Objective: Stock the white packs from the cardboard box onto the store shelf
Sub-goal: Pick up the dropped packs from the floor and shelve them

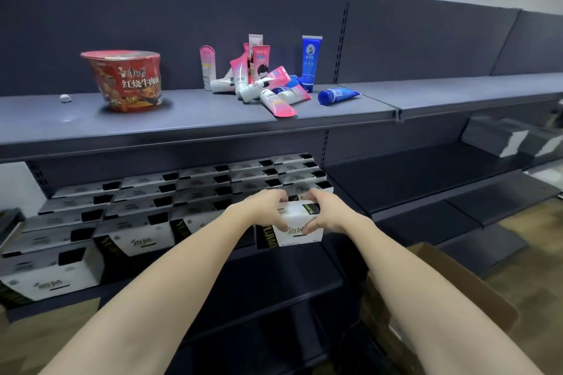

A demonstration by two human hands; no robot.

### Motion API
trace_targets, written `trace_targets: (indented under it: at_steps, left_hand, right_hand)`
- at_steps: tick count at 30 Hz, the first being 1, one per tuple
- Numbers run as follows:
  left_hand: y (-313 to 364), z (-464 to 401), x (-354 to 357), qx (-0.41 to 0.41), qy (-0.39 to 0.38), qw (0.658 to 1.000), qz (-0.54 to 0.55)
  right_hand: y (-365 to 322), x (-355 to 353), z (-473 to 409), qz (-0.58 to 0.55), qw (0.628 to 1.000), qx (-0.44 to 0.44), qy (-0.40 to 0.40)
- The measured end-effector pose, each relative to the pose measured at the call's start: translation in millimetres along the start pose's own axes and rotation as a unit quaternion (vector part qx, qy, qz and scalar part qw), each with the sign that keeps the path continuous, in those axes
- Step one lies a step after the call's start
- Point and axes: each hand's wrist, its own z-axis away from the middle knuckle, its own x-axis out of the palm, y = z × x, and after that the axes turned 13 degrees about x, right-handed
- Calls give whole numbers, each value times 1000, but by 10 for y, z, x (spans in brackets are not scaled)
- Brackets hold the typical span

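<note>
In the head view, a cardboard box (438, 292) stands open at lower right beside the store shelf (213, 265), its inside hidden from this angle. Rows of white packs (134, 213) fill the left of that shelf, stacked back to the rear panel. Both hands hold one white pack (300, 224) at the right end of the front row, over the shelf's front edge: the left hand (266, 207) curls over its top left with the thumb on the front face, and the right hand (327, 211) grips its right side, fingers curled over the top. To the right the shelf bay (396, 173) lies bare. On the upper shelf (198, 122) stand a red noodle bowl (123, 81) and a heap of pink and blue tubes (268, 76).
</note>
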Motion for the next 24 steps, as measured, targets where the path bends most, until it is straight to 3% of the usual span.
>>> trace_targets:
  at_steps: [7,13,17,24]
  left_hand:
    - [-96,-449,-98,-51,13,999,-8]
    - [-80,-756,-50,-95,2,995,-13]
    - [-19,-926,1,-117,-1,993,9]
    - [89,-1070,129,-164,-8,986,27]
  right_hand:
    - [523,-327,-549,28,998,11,56]
    - [823,-413,-1011,46,998,-6,45]
    - [939,-366,-1249,127,991,-29,11]
    - [1194,-305,-1399,100,993,-56,11]
